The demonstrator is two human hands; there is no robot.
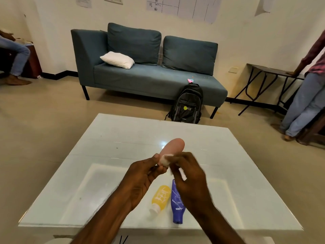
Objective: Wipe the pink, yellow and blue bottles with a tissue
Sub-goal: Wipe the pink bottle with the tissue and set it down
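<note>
Left hand (140,175) fingers are curled round the near end of the pink bottle (173,147), which is pointed toward 1 o'clock. A blurred tissue (183,175) is pinched in the right hand (190,180) and pressed against that end. At 6 o'clock below the grip, the yellow bottle (161,196) and blue bottle (176,205) are laid flat on the table (105,155).

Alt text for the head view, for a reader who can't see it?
Above a white table, the left hand grips a pink bottle by its near end while the blurred right hand holds a tissue by it. A yellow bottle and a blue bottle lie on the table beneath; a teal sofa and backpack stand behind.
</note>
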